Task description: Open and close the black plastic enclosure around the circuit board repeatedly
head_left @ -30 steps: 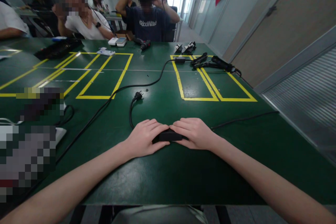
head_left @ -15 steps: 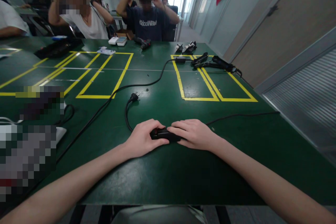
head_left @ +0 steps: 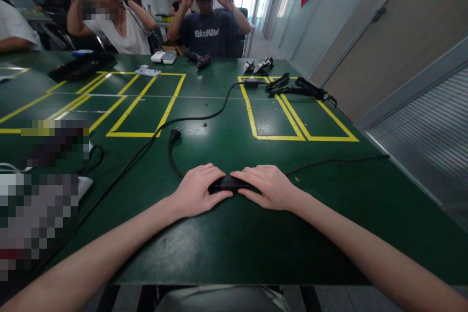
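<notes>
A black power adapter (head_left: 233, 183) lies low over the green table (head_left: 226, 248), close to its near side. My left hand (head_left: 200, 190) is closed around the adapter's left end, thumb in front and fingers behind. Gripping the right end the same way is my right hand (head_left: 265, 187), its fingers and thumb on either side. Between the two hands the adapter's middle shows; both ends are hidden. A thick cord curves out past my left hand to a black power plug (head_left: 175, 134). From behind my right hand a thin black cable (head_left: 336, 160) runs to the right edge.
Yellow tape outlines (head_left: 280, 138) mark the table. Another black cord (head_left: 190, 119) crosses it diagonally. Black tools (head_left: 303, 87) lie at the far right, a power drill (head_left: 202, 61) at the far edge. Blurred items stand at left; people sit opposite, hands raised to headgear.
The plug and its cord have shifted left. My right hand has loosened slightly, its thumb now further from the fingers, and more of the adapter shows. The person opposite has lowered their arms somewhat.
</notes>
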A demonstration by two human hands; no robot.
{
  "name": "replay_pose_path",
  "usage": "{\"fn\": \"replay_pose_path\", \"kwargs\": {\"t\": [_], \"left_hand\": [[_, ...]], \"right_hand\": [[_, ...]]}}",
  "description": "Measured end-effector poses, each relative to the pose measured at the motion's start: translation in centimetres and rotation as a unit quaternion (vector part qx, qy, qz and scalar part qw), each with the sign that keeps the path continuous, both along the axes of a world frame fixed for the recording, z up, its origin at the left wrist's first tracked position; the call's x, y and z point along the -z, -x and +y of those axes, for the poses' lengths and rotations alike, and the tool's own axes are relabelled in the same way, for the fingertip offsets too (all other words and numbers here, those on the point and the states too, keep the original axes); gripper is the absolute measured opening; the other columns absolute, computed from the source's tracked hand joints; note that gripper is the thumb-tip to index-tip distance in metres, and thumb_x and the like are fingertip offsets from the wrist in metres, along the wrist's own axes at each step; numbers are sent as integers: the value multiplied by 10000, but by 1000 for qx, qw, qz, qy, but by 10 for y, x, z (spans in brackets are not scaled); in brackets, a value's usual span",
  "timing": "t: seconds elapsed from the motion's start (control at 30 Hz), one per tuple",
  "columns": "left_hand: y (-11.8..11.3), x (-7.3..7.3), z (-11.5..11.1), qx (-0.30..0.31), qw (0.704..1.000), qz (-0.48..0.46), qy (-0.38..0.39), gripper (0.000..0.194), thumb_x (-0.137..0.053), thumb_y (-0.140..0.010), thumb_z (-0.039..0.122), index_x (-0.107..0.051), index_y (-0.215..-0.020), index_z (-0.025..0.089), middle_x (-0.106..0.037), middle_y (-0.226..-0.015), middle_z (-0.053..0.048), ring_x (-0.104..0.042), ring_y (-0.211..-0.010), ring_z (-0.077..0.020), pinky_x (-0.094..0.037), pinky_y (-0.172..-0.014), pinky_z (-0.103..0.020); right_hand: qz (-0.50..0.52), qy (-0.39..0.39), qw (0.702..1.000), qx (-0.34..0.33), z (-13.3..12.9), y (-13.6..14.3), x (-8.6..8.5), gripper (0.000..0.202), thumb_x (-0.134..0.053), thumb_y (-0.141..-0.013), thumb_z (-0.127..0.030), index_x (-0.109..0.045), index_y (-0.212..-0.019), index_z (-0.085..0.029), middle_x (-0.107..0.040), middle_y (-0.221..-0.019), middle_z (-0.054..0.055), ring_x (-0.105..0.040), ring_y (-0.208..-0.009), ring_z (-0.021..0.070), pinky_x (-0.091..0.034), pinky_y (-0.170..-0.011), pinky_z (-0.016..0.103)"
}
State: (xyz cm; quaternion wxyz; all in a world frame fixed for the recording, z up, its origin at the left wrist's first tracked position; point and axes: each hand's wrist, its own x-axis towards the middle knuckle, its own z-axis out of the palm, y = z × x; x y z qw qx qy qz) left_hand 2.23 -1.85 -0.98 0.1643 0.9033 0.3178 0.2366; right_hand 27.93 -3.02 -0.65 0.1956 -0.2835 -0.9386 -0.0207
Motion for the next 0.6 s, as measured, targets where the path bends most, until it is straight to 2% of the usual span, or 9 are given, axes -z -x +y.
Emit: {"fn": "replay_pose_path", "kwargs": {"t": [0.13, 0.23, 0.33, 0.4, 0.47, 0.53, 0.6], "left_hand": [[0, 2, 1, 7, 1000, -5, 0, 312, -677, -999, 478, -688, -972, 167, -728, -861, -49, -647, -775, -206, -482, -714, -323], [2, 1, 1, -6, 998, -15, -55, 355, -650, -1015, 475, -697, -1184, 166, -774, -1041, -100, -685, -969, -260, -509, -840, -382], [6, -3, 1, -12, 984, -35, -176, 478, -637, -1027, 383, -568, -1466, 207, -676, -1420, -149, -581, -1335, -331, -418, -1096, -497], [10, -6, 2, -8, 972, -49, -229, 506, -632, -1023, 311, -522, -1512, 235, -605, -1519, -144, -521, -1423, -331, -356, -1168, -519], [12, -6, 3, 9, 972, -51, -230, 487, -616, -1027, 269, -524, -1504, 234, -610, -1515, -138, -526, -1429, -309, -359, -1181, -503], [12, -3, 4, 38, 978, -38, -202, 434, -588, -1043, 261, -551, -1474, 224, -646, -1473, -128, -552, -1408, -284, -378, -1178, -484], [12, 0, 5, 67, 983, -23, -168, 378, -561, -1059, 266, -589, -1433, 217, -684, -1423, -116, -582, -1379, -267, -396, -1174, -475]], "right_hand": [[-38, -61, 997, -35, 2, 0, -2, 409, -484, -1092, -456, -615, -1374, -191, -735, -997, 72, -664, -684, 168, -463, -599, 299], [3, -89, 995, -36, 5, -6, -3, 367, -501, -1088, -390, -628, -1381, -209, -735, -970, 58, -655, -666, 153, -481, -597, 280], [109, -61, 992, 15, 13, -20, -6, 392, -582, -1044, -372, -623, -1402, -219, -741, -992, 67, -684, -733, 172, -534, -641, 281], [202, -29, 975, 86, 23, -36, -7, 409, -653, -988, -372, -650, -1371, -228, -749, -1029, 79, -709, -824, 211, -569, -701, 316], [294, -2, 939, 180, 35, -56, -8, 406, -703, -920, -402, -696, -1284, -221, -751, -1061, 89, -717, -889, 249, -582, -741, 358], [394, 13, 873, 286, 49, -79, -8, 449, -725, -851, -460, -703, -1216, -198, -735, -1041, 91, -705, -865, 253, -572, -718, 365], [477, 43, 802, 358, 61, -101, -9, 483, -727, -802, -511, -681, -1154, -183, -691, -907, 59, -640, -705, 198, -517, -608, 317]]}}
